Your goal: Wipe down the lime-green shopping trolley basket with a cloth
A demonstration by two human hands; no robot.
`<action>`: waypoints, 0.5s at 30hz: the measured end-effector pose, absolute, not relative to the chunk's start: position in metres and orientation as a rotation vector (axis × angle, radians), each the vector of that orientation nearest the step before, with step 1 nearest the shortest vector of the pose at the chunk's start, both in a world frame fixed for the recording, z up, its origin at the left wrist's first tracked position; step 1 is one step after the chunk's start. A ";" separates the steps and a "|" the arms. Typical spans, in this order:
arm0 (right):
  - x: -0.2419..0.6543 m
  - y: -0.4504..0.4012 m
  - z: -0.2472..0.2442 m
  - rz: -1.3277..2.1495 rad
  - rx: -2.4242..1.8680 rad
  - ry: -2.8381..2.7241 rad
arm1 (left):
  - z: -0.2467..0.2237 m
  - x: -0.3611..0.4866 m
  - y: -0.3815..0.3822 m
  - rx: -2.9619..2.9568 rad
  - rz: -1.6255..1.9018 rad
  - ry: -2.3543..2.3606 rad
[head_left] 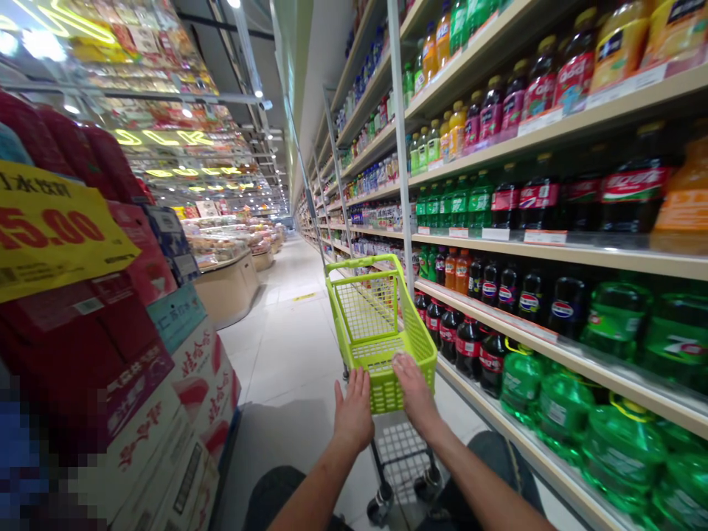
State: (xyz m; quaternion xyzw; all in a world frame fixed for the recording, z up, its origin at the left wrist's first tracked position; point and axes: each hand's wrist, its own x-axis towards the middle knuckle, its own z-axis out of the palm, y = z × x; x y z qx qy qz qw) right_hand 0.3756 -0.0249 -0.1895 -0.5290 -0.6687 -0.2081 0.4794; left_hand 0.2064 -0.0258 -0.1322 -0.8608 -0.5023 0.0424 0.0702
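Lime-green plastic shopping cart with latticed sides [384, 391] is standing just ahead of me at 12 o'clock. My bare left hand [354, 417] is touching its near end toward 11 o'clock, fingers lying straight and not closing around anything. My bare right hand [417, 398] is resting over the near edge toward 1 o'clock; whether it is grasping that edge, I cannot tell. Neither hand is carrying any goods. As I judge it, the hands are already set on the cart and only the handling of it is under way; how much is remaining, this view is not showing. Below, a pale wire-grid rack [403, 450] is sitting above black wheels [380, 505]. Between 9 and 10 o'clock, printed cardboard cartons [149, 435] are standing stacked. Between 2 and 3, big green plastic bottles [622, 446] are filling the lowest shelf; toward 1, dark red-labelled bottles [467, 346] are lining it. Farther off at 11, a rounded tan display counter [221, 291] is bordering the aisle.
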 end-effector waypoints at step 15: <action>0.346 -0.032 -0.193 -0.314 -1.234 -1.656 | -0.129 0.211 -0.031 -2.633 0.039 -1.546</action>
